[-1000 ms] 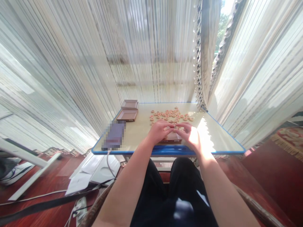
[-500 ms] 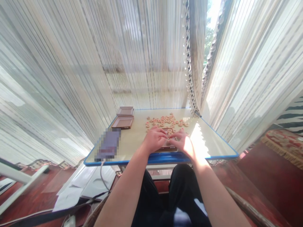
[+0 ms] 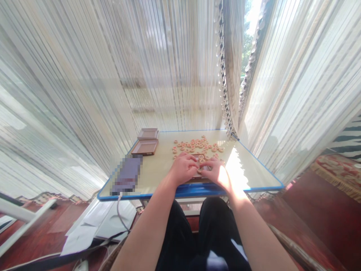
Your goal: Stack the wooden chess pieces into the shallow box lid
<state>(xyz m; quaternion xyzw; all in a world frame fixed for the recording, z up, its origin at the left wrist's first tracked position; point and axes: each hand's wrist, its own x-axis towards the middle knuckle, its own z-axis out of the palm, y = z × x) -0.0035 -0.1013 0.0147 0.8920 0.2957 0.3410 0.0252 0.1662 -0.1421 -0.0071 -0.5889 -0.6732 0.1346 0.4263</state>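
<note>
Both hands rest together at the near edge of a small blue-rimmed table point(image 3: 254, 187). My left hand point(image 3: 183, 168) and my right hand point(image 3: 217, 170) have their fingers curled over a flat brown box point(image 3: 200, 180) that lies under them. Their fingertips meet over a few small round tan pieces point(image 3: 201, 159) on the box; which piece each hand pinches is too small to tell. Several more round tan pieces point(image 3: 197, 144) lie scattered on the table beyond the hands.
Two brown box halves point(image 3: 146, 141) sit at the table's far left. A blurred dark device point(image 3: 127, 176) with a cable lies at the near left. Sheer striped curtains surround the table. Papers and cables lie on the red floor at the left.
The view has shifted a little to the right and down. Both hands stay together over the brown box, with only small finger movements.
</note>
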